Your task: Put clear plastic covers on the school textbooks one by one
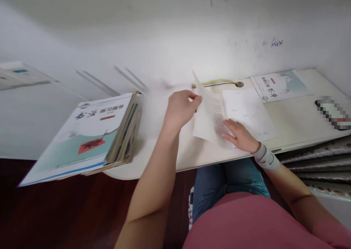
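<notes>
Pinched between the thumb and fingers of my left hand (183, 104) is the edge of a page (206, 121), raised and partly upright, with lines of print on its right-facing side. My right hand (238, 135), fingers stretched out, rests flat at the lower inner part of the white sheets (245, 113) on the right. A pale band is round that wrist. Whether the raised page is bound to the sheets beneath I cannot tell; its lower edge is blurred.
A stack of books (95, 132) stands on the left of the white table (298, 117), overhanging its edge. At the back right lies a similar booklet (281, 85). A phone-like object (334, 112) is at far right. A yellow cable (219, 82) enters a hole by the wall.
</notes>
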The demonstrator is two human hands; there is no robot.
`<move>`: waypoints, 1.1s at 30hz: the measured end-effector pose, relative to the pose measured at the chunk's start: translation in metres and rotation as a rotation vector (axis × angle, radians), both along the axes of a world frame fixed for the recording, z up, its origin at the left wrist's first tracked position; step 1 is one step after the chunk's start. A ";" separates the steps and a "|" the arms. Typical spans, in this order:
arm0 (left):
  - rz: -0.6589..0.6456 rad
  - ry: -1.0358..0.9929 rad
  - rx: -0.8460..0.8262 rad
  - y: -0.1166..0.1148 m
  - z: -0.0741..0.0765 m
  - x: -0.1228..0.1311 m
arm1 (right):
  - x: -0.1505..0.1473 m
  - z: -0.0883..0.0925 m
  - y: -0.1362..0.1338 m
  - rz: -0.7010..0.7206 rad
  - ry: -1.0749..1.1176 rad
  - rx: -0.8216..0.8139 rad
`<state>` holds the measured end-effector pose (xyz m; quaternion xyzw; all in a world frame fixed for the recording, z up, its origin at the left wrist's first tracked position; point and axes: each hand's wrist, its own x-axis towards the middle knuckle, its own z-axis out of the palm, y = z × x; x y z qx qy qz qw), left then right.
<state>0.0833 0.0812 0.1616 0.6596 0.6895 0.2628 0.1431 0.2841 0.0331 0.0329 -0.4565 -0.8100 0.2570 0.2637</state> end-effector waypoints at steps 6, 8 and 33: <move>-0.347 -0.003 0.131 0.016 0.018 0.099 | 0.045 0.041 0.037 -0.073 0.663 -0.366; -0.497 -0.036 0.164 0.022 0.007 0.124 | 0.065 0.046 0.051 -0.131 0.613 -0.368; -0.564 0.187 0.126 -0.011 -0.181 0.033 | 0.167 -0.036 0.056 -0.537 -0.089 0.026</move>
